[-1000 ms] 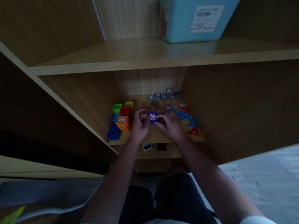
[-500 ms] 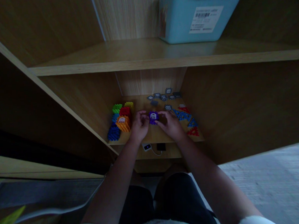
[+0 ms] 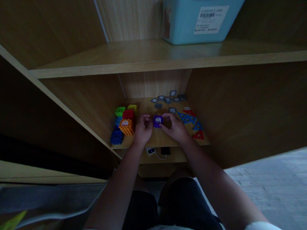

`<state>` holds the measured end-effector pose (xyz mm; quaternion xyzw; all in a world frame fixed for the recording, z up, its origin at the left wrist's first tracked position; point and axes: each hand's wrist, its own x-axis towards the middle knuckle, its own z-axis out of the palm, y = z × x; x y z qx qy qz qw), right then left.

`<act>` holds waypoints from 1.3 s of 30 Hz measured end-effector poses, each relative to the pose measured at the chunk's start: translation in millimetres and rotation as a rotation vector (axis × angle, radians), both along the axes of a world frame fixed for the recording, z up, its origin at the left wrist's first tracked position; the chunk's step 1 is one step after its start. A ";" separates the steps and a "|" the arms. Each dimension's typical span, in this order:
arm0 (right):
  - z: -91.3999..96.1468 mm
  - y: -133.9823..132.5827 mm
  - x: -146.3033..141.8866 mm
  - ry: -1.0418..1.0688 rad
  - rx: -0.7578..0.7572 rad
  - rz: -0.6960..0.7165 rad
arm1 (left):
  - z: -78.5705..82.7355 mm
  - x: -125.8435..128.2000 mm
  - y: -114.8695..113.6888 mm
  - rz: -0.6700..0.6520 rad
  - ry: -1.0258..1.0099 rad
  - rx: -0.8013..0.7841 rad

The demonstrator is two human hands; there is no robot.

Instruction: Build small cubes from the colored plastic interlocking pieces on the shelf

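The stacking looked partly done, judging by how things lay on the shelf (image 3: 156,139): at its left end stood tight, single-colour blocks of toothed pieces, a green stack (image 3: 120,110), a yellow stack (image 3: 134,108), a red stack (image 3: 128,114), an orange stack (image 3: 127,128) and a dark-blue stack (image 3: 117,135), set close against one another. The grey pieces (image 3: 168,100) were loose near the back wall, some overlapping, and along the right side blue openwork pieces (image 3: 187,118) and a red triangle (image 3: 199,135) lay spread out flat, so those seemed the part left ungathered. The purple piece (image 3: 158,120) was at the middle, between the two hands and near the front of the shelf, well apart from the stacks. The right hand (image 3: 174,126) appeared to pinch its right edge between thumb and finger; the left hand (image 3: 144,127) had its fingers loosely bent just beside the opposite edge, and in this dim light I could not tell whether they touched it. The purple piece turned its white window print up, the arched end toward the back wall; its face was squarish, with no clear long axis, and its sides ran roughly square to the shelf's front edge.
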<state>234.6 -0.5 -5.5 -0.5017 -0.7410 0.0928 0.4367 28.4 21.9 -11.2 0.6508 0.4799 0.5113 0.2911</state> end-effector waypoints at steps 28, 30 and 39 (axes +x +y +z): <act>-2.8 4.3 2.1 -0.008 0.024 0.016 | 1.4 1.3 -1.0 -0.021 0.038 0.007; -2.4 4.4 2.2 -0.015 0.023 0.023 | 1.0 1.3 -0.7 -0.023 0.035 0.009; -3.4 2.8 1.6 -0.031 0.014 0.029 | 2.8 1.4 -1.6 -0.020 0.050 0.009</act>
